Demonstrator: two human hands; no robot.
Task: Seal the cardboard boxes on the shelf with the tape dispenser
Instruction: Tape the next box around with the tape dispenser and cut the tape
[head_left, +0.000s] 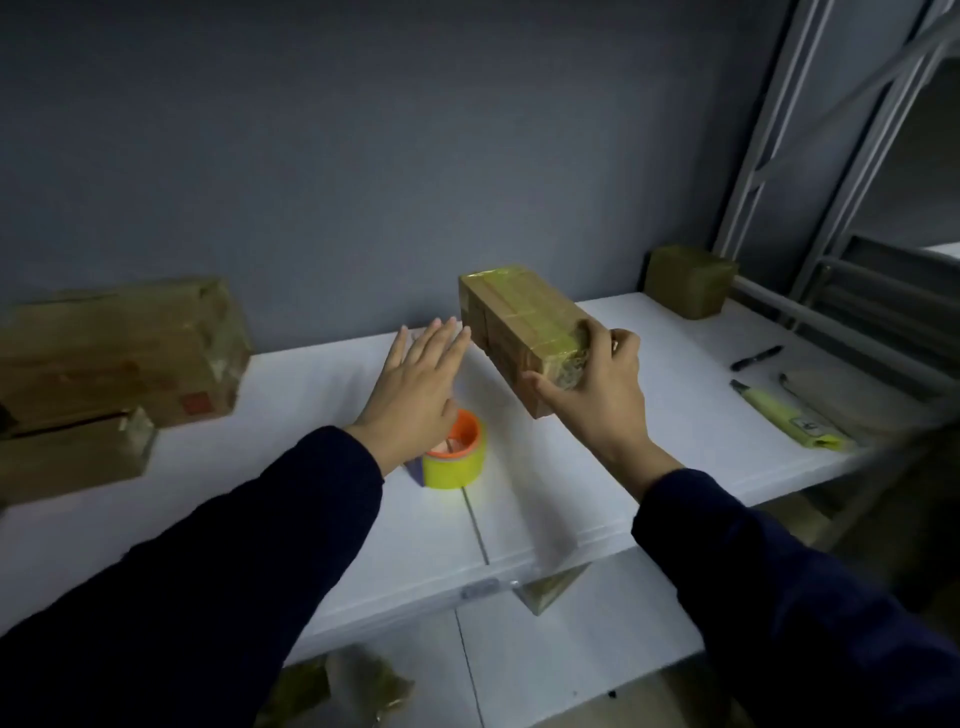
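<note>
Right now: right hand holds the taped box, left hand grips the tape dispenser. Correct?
No. Head view: the left hand is open, fingers straight, over the tape dispenser, not gripping it. The right hand does hold the taped box.

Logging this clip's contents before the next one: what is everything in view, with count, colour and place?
held box: 1, brown with shiny tape, lifted over the shelf's middle
large box: 1, brown, shelf's left end
smaller box: 1, brown, left end, nearer the camera
small box: 1, olive-brown, far right by the wall
tape dispenser: 1, orange and yellow, on the shelf below the left wrist
pen: 1, black, shelf's right side
cutter-like tool: 1, yellow, near the pen
lower box: 1, brown, corner showing under the shelf's front edge
shelf: 1, white
rack frame: 1, pale metal, right
left hand: open, flat, above the dispenser
right hand: grips the held box's near end
</note>
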